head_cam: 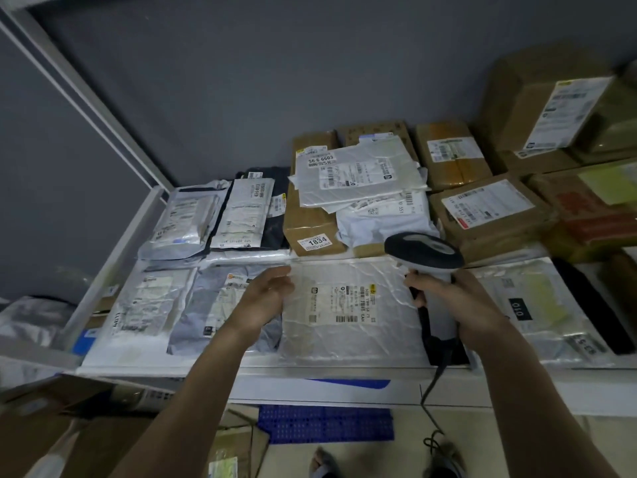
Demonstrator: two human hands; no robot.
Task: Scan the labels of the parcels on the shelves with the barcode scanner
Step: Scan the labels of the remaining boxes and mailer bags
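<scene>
Parcels fill the white metal shelf (pixel 310 372); the one being worked looks to be the flat silver crinkled-plastic mailer (pixel 348 308) at the shelf's front edge, white printed label (pixel 339 303) face up. All places below are relative to that mailer.

Right hand (pixel 458 305) is clenched around the handle of the white-and-black handheld barcode scanner (pixel 427 267), over the mailer's right edge. Scanner head sits above the mailer's far right corner; I can't tell exactly where the window points. Black cable (pixel 432 384) drops off the front edge below the mailer toward the floor.

Left hand (pixel 265 298) is at the mailer's left edge, fingers relaxed and lightly curved, gripping nothing. Touching or hovering: can't tell. My read: it's there to flatten or square the mailer so the wrinkled film doesn't glare over the barcode.

Labels are mostly face up, which suits scanning from above.

Room:
- Left of mailer: grey plastic mailer (pixel 220 305), just beside, partly under the left hand.
- Right: another silver mailer with a black "010" tag (pixel 527 305), just beside.
- Behind: brown cardboard box marked 1834 (pixel 312 232) and a leaning stack of white poly mailers (pixel 362 177), close.
- Front: open, only the shelf lip.

Judgement: no sideways slack, so lift or tilt rather than slide. Cable may snag on the shelf lip.
</scene>
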